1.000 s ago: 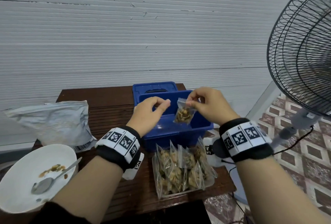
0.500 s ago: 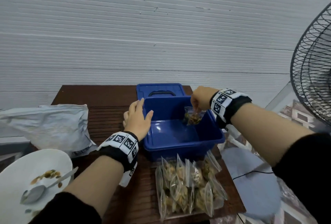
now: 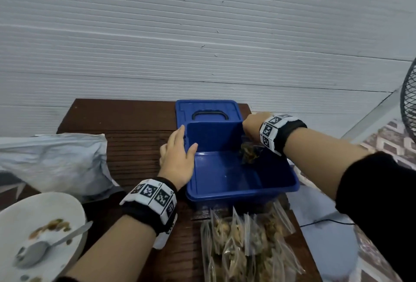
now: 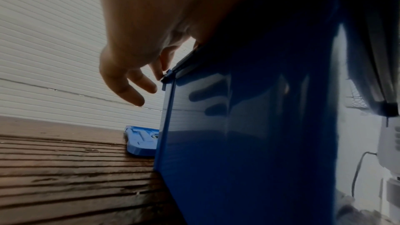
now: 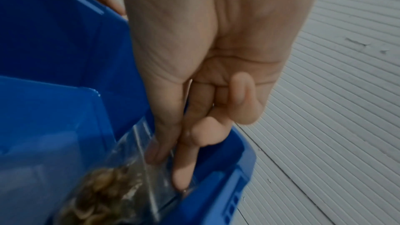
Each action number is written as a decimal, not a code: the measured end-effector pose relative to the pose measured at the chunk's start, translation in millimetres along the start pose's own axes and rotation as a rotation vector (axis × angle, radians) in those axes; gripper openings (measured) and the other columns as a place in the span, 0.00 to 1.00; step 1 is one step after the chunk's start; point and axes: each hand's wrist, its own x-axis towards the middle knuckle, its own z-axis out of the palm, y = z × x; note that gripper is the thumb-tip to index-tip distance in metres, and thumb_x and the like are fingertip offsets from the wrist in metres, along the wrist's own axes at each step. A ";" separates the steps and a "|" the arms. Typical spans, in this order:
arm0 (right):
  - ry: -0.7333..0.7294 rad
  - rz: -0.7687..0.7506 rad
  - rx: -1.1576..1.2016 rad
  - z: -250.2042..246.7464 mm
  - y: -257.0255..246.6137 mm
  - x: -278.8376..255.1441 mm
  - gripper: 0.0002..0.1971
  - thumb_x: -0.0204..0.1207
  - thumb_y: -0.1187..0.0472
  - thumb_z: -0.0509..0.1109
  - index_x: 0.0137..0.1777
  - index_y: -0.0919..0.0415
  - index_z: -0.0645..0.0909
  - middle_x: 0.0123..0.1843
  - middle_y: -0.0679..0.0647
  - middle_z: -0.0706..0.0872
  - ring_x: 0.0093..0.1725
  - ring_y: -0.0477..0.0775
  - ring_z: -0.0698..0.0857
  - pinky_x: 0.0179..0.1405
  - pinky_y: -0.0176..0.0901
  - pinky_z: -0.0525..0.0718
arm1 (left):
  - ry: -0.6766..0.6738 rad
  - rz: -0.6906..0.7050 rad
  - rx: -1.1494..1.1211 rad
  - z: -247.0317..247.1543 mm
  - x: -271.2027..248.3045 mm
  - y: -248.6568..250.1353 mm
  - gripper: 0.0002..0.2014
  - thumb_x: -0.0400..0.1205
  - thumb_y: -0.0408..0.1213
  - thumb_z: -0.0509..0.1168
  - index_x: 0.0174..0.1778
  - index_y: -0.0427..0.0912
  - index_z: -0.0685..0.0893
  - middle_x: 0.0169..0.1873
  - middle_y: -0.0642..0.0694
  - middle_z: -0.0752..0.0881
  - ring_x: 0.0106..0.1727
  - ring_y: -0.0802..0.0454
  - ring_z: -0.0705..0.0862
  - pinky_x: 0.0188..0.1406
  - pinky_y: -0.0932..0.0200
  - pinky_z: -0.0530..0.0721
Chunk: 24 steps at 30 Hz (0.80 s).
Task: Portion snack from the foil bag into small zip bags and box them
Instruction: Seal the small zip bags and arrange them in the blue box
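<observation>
The clear small zip bag (image 5: 121, 182), showing brown snack pieces, is hanging inside the blue box (image 3: 265, 188), pinched by the right hand (image 5: 207, 67). The left hand (image 3: 177, 160), fingers straight, is resting on the box's rim.

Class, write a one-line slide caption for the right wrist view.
Right hand pinches a filled zip bag by its top inside the blue box.
</observation>
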 end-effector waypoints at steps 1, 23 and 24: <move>0.006 0.011 0.005 1.7 0.0 1.0 0.09 0.79 0.58 0.68 0.49 0.64 0.83 0.46 0.58 0.85 0.39 0.59 0.85 0.26 0.39 0.70 | -0.001 -0.003 -0.004 0.4 0.3 -0.2 0.30 0.88 0.47 0.55 0.85 0.51 0.51 0.83 0.53 0.57 0.79 0.41 0.59 0.77 0.47 0.58; 0.156 -0.278 0.873 -10.0 -12.0 -130.4 0.02 0.73 0.62 0.76 0.45 0.58 0.88 0.29 0.38 0.84 0.26 0.32 0.80 0.32 0.24 0.77 | 0.081 0.113 0.120 -14.5 -52.6 39.6 0.23 0.85 0.43 0.61 0.77 0.47 0.70 0.75 0.44 0.70 0.77 0.42 0.62 0.76 0.49 0.60; 0.144 -0.298 0.892 -7.0 -17.0 -138.2 0.02 0.73 0.63 0.76 0.44 0.59 0.88 0.29 0.38 0.84 0.26 0.33 0.80 0.34 0.27 0.80 | 0.077 0.123 0.128 -14.3 -57.2 40.9 0.21 0.85 0.43 0.61 0.76 0.48 0.71 0.74 0.44 0.70 0.77 0.42 0.62 0.75 0.50 0.60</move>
